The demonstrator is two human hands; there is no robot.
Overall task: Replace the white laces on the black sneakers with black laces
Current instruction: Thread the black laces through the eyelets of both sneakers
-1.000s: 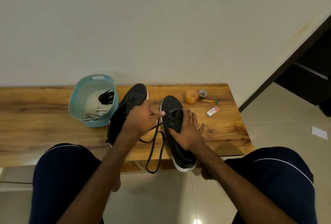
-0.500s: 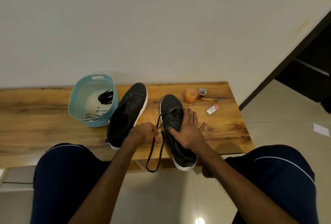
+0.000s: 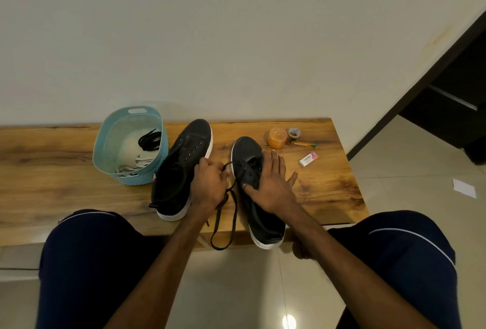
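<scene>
Two black sneakers with white soles lie on the wooden bench (image 3: 52, 184). The left sneaker (image 3: 181, 168) has bare eyelets and no lace. On the right sneaker (image 3: 252, 189) my right hand (image 3: 271, 186) lies flat with straight fingers, the thumb at the eyelets. My left hand (image 3: 209, 186) pinches a black lace (image 3: 232, 213) that runs from the right sneaker's front eyelets and hangs in a loop past the bench's front edge. A teal basket (image 3: 105, 144) at the left holds another black lace (image 3: 150, 139) and white laces (image 3: 134, 165).
Behind the right sneaker stand an orange jar (image 3: 277, 138) and a small tape roll (image 3: 293, 133), with a pencil (image 3: 305, 144) and an eraser (image 3: 308, 159) nearby. My knees frame the bench. A wall rises behind it; tiled floor and a dark doorway lie to the right.
My left hand pulled the lace back toward me, then moved up again beside the right sneaker's eyelets. The right hand stayed pressed on that sneaker.
</scene>
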